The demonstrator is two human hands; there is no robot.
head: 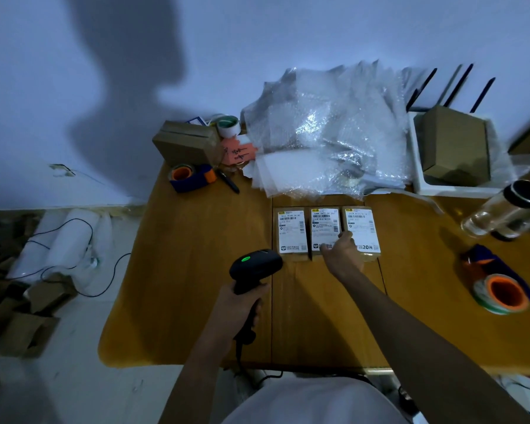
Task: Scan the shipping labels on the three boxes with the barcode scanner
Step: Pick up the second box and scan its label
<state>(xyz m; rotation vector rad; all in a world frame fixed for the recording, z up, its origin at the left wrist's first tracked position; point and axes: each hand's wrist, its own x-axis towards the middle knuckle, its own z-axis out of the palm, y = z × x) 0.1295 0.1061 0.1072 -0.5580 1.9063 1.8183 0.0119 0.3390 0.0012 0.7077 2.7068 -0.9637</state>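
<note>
Spanning the space beneath both hands, the table (196,240) carries three boxes (291,231) in a tight row, labels up for easy scanning. Resting on the boxes, the right hand (343,255) lies loosely open, probably steadying them. Left of it, the left hand (242,304) grips the scanner (254,267), nose toward the labels.

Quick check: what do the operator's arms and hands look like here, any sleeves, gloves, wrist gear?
Both forearms are bare up to the frame edge, no sleeves in view. The left hand and right hand are ungloved, with no watch, ring or strap visible. A white garment covers the torso.
</note>
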